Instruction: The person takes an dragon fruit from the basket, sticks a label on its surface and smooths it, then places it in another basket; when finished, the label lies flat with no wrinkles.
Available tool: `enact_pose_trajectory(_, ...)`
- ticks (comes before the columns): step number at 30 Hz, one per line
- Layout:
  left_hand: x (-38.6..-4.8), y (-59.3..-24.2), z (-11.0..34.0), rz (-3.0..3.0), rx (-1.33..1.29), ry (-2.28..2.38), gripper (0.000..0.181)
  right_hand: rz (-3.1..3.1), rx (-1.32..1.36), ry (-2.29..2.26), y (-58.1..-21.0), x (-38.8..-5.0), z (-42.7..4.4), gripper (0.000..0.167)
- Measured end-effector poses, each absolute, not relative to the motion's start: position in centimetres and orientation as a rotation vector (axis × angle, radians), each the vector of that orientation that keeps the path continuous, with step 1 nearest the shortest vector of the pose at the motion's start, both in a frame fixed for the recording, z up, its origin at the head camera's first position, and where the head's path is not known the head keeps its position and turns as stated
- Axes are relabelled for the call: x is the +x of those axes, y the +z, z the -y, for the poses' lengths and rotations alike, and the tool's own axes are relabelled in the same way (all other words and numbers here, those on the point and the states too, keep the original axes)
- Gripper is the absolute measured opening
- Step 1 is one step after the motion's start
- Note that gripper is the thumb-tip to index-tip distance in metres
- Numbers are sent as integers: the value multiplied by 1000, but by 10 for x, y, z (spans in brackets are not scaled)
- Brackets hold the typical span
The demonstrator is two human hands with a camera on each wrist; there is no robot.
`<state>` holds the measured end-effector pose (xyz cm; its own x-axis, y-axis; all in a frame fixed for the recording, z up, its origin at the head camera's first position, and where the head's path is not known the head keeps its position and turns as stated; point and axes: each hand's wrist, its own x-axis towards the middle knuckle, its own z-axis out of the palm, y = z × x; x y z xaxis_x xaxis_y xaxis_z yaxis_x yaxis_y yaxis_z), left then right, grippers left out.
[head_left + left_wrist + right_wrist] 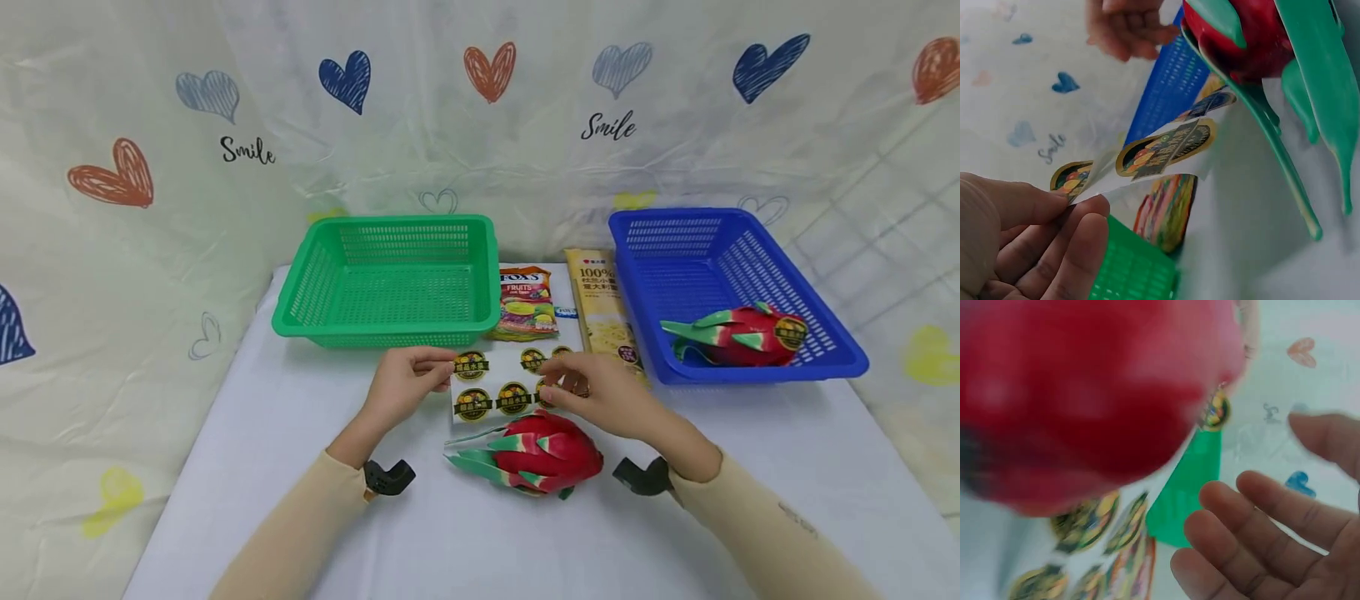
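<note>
My left hand pinches the left edge of a white sheet of stickers between thumb and fingers. Round black-and-gold labels run across the sheet, which bends a little in the left wrist view. Over the sheet's right side hovers my right hand; in the right wrist view its fingers are loosely bent, thumb apart, with nothing between them. Just in front of the sheet lies a red dragon fruit with green leaf tips pointing left. No label shows on its visible side.
A green basket stands at the back left. The blue basket at the right holds another dragon fruit bearing a round label. Between the baskets lie a Fox's candy bag and a yellow food packet. A printed curtain hangs behind.
</note>
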<state>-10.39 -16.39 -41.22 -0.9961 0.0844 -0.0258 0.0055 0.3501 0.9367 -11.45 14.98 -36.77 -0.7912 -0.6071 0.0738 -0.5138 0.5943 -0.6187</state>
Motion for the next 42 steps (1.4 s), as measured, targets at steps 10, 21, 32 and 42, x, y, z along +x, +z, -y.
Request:
enact_pose_trajectory(10, -99, -384, 134, -2744, 346, 1648, 19, -2578, -957, -995, -351, -150, -108, 15)
enact_pose_trajectory(21, -104, -392, 138, -2747, 378, 1635, 19, -2585, -785, -1223, -355, -141, -115, 7)
enact_pose_trajectory(32, -119, -420, 166, -2953, 199, 1190, 28, -2510, -658, -1256, -358, -106, -154, 9)
enact_pose_trajectory(42, -104, -394, 114, -2751, 710, 1141, 25, -2468, -459, -1428, -377, -77, -182, 14)
